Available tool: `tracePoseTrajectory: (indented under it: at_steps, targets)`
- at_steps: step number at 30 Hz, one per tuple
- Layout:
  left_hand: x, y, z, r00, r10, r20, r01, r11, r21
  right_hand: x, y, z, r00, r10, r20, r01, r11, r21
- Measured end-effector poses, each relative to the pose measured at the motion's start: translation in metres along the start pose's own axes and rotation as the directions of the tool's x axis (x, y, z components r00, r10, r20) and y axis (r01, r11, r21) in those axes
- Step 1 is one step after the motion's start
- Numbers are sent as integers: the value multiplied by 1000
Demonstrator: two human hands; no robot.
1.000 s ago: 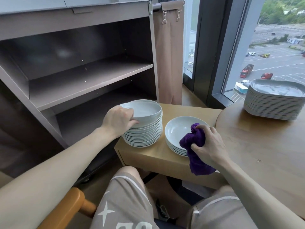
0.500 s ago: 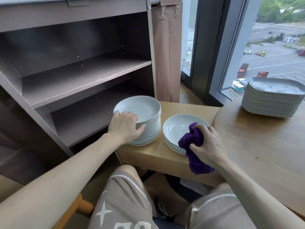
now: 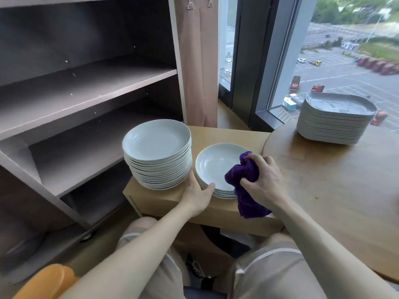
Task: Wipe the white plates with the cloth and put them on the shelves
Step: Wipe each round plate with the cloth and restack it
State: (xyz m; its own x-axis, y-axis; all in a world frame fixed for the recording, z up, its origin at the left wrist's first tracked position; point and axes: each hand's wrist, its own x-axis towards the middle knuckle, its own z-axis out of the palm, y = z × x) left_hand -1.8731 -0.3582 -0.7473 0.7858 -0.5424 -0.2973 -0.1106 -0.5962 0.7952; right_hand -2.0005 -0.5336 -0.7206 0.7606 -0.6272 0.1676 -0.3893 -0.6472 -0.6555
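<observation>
- Head view: a short stack of plates (image 3: 212,169) is seen on a low wooden stand (image 3: 226,209), with the left hand (image 3: 197,196) set against the stack's near-left rim, thumb over the top edge and the other fingers hidden below and behind the rim.
- The left hand's fingers are curled onto the plate edge; whether the top plate alone or several are pinched cannot be told.
- A purple cloth (image 3: 243,180) is bunched in the right hand (image 3: 262,182), whose fingers are clamped around it; the cloth rests over the near-right rim of the same short stack and hangs down past the stand's front edge.
- A taller stack of plates (image 3: 158,155) stands just left of the short stack, near it; whether the two touch is masked by the left hand.
- The shelves (image 3: 90,87) lie left of and above the short stack and appear bare in the visible part, so the left hand is judged the nearer one for carrying a wiped plate across.
- A third stack of grey plates (image 3: 335,119) is set well to the right of the short stack, on a round table (image 3: 336,180).
- The shelf unit's top and left side are cut off by the frame.
</observation>
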Motion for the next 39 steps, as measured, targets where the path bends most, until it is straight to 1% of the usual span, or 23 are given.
tracePoseTrajectory:
  at_steps: [2,3,5,7,10,15,18,21,23,25,28,31,33,35,36,39]
  targets:
    - [10,0,-1,1000,21,-3,-21,992,-128,2,1,1,1000,9,6,-9,1000,-4]
    - [14,1,-2,999,47,3,-46,985,-165,3,3,1,1000,9,8,-9,1000,-7]
    - [20,0,-2,994,106,16,-101,976,-193,4,6,2,1000,8,17,-8,1000,-15]
    - [22,-3,0,992,124,14,-118,968,-220,6,8,2,999,21,33,-20,1000,-19]
    - [19,-4,1,993,122,-3,-119,964,-237,9,10,-1,998,41,57,-38,998,-42]
    - [14,-8,9,995,104,1,-101,970,-221,10,11,-3,995,67,69,-61,995,-81]
    - [10,-12,16,995,102,7,-97,966,-241,11,11,-5,994,80,75,-72,992,-107]
    - [13,-11,14,995,92,29,-84,975,-206,10,11,-7,992,79,93,-65,988,-142]
    - [20,-11,9,993,95,70,-82,981,-175,9,8,-6,989,60,135,-32,980,-197]
    - [28,-10,3,984,118,135,-96,983,-155,7,3,-3,975,46,216,19,956,-292]
    - [41,-14,0,968,142,209,-112,982,-150,4,-3,3,951,75,300,55,914,-402]
    - [44,-22,0,950,198,241,-144,964,-224,8,-7,11,946,70,315,97,869,-486]
    - [45,-28,-1,940,237,246,-175,953,-248,17,-12,17,934,56,352,149,836,-528]
    - [45,-33,-4,927,282,247,-229,948,-221,26,-16,24,919,35,394,200,819,-538]
    - [46,-35,-5,921,307,240,-268,946,-182,31,-18,27,913,22,408,219,818,-532]
    - [52,-41,-10,905,379,196,-396,916,59,40,-20,39,905,-18,425,251,830,-498]
